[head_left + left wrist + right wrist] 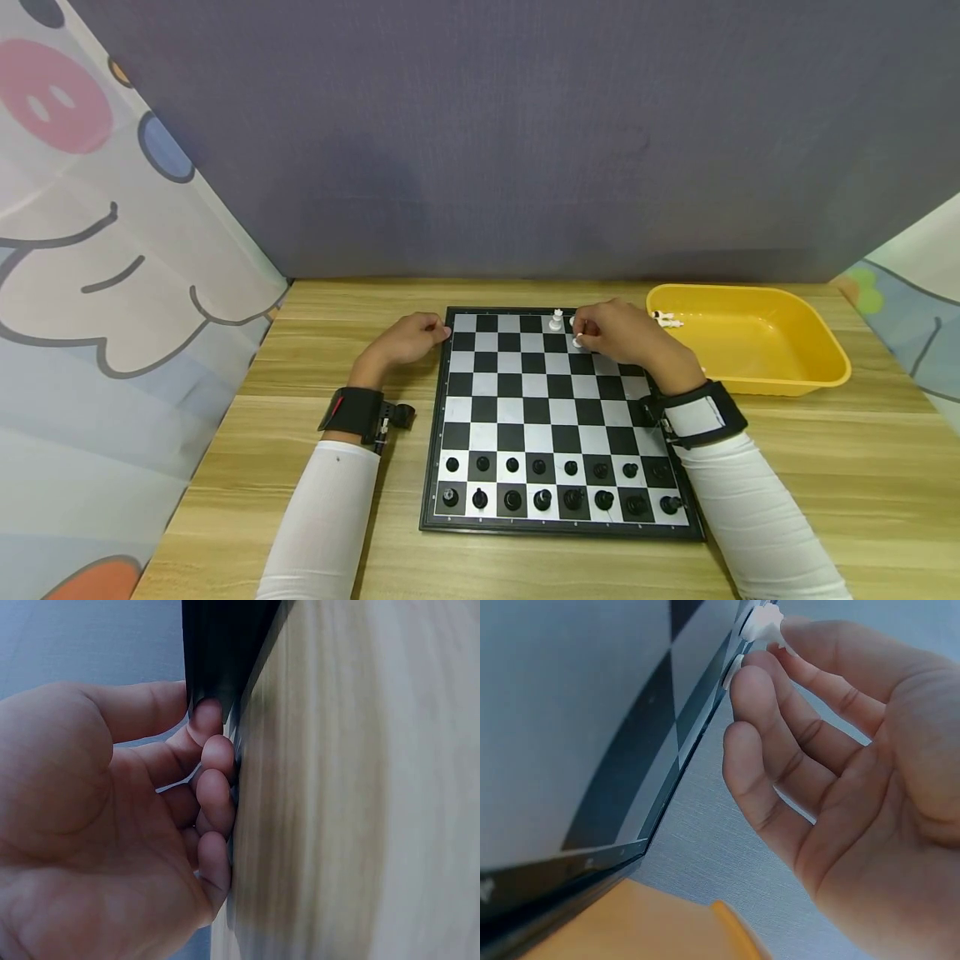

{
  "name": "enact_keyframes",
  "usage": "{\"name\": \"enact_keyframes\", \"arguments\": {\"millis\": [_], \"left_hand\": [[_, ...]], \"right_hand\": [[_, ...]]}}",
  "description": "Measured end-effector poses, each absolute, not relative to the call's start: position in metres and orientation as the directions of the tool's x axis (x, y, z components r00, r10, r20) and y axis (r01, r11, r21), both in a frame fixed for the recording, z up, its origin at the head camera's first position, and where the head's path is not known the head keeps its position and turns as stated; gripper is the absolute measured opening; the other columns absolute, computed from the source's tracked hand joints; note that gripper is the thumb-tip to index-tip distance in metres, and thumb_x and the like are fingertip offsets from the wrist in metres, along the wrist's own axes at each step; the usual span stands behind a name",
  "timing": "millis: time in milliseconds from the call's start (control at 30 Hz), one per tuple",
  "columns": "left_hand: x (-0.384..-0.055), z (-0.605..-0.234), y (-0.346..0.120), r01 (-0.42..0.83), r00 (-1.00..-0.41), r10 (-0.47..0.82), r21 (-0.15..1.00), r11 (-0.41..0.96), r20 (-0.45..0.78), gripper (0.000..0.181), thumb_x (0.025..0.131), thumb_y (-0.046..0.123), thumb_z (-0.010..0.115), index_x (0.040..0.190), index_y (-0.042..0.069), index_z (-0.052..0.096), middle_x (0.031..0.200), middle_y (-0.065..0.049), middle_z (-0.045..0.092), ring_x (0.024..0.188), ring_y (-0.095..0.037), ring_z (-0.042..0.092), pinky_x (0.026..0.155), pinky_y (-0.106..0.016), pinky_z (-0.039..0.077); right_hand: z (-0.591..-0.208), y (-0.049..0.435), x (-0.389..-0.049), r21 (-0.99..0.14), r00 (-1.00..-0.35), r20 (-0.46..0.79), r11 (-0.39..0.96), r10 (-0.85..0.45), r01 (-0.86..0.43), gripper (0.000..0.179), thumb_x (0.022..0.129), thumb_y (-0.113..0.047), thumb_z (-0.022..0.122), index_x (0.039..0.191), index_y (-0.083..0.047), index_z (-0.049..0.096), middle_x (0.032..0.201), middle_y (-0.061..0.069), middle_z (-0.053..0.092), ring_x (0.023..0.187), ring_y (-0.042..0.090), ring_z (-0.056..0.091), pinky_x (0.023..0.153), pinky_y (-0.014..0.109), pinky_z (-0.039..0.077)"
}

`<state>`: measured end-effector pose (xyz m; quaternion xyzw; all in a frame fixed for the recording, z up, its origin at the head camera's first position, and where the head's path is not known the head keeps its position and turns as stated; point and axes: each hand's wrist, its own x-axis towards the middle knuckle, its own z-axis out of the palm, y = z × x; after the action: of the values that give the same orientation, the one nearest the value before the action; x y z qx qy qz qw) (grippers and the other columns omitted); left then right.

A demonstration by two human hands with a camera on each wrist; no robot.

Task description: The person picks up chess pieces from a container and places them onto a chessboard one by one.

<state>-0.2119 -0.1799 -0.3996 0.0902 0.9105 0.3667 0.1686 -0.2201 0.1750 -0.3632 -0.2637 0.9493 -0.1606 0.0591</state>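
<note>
A black-and-white chessboard (510, 386) lies on the table. At its far left corner, my left hand (408, 337) pinches the board's dark edge (217, 652) between thumb and index finger, other fingers curled below. My right hand (626, 337) is over the far edge, thumb and fingertips gripping a small white chess piece (577, 342); the fingers partly cover it. In the right wrist view, the thumb is against a white piece (762, 624), and a second white base (733, 673) shows behind the fingers. Left of the right hand, a taller white piece (556, 320) stands upright.
Two rows of black chess pieces (542, 498) stand along the near side of the board. To the right is a yellow tray (787, 387) with a few white pieces (666, 320) at its left end. A grey panel (480, 142) rises behind the table (795, 467).
</note>
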Motion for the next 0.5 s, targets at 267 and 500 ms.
{"name": "enact_keyframes", "arguments": {"millis": [267,500], "left_hand": [[-0.2120,-0.3985,-0.1793,0.028,-0.927,0.284,0.709,0.705,-0.246,0.029,0.108,0.032,0.049,0.088,0.011,0.052,0.078,0.000,0.045,0.072,-0.018,0.044,0.067,-0.032,0.037],[-0.2120,-0.3998,-0.1795,0.026,-0.926,0.283,0.707,0.707,-0.248,0.029,0.108,0.033,0.050,0.087,0.012,0.050,0.079,0.000,0.045,0.073,-0.018,0.044,0.068,-0.032,0.038]], "right_hand": [[-0.3644,0.1772,-0.2200,-0.342,-0.857,-0.035,0.812,-0.514,-0.473,0.006,0.092,-0.015,0.074,0.089,-0.017,0.069,0.068,-0.004,0.060,0.062,0.014,0.051,0.061,0.031,0.039],[-0.3630,0.1788,-0.2190,-0.333,-0.861,-0.051,0.822,-0.506,-0.463,0.007,0.091,-0.017,0.075,0.093,-0.016,0.068,0.072,-0.003,0.061,0.064,0.014,0.052,0.063,0.032,0.041]]}}
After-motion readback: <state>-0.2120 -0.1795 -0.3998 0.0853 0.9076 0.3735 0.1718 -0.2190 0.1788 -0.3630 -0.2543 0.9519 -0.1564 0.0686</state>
